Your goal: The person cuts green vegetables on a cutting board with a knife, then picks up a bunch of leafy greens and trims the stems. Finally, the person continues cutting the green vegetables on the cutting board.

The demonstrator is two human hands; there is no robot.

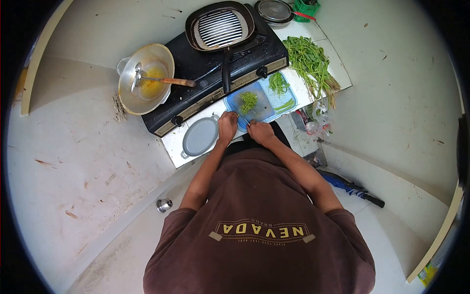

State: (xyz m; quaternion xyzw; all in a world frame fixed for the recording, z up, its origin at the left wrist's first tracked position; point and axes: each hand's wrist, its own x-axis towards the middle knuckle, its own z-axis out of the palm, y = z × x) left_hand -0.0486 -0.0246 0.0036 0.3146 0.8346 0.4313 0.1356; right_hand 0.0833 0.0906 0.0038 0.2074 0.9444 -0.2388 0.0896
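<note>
Chopped greens [248, 101] lie in a small pile on the blue cutting board [267, 109], with longer cut leaves [278, 83] and stems [285, 105] to their right. At the board's near edge, my right hand [261, 133] is closed round what looks like a knife [243, 117], its thin blade slanting up to the left. My left hand [227, 125] is closed at the board's lower left edge, by the blade tip; what its fingers hold is too small to tell. The grey oval dish [201, 136] sits just left of my left hand.
Behind the board stands a black stove [205, 73] with a grill pan [220, 27], its handle pointing toward the board. A wok [146, 79] with a ladle [166, 81] is at the left. Leafy greens [308, 61], a strainer [275, 11] and a green basket [306, 9] are at the right.
</note>
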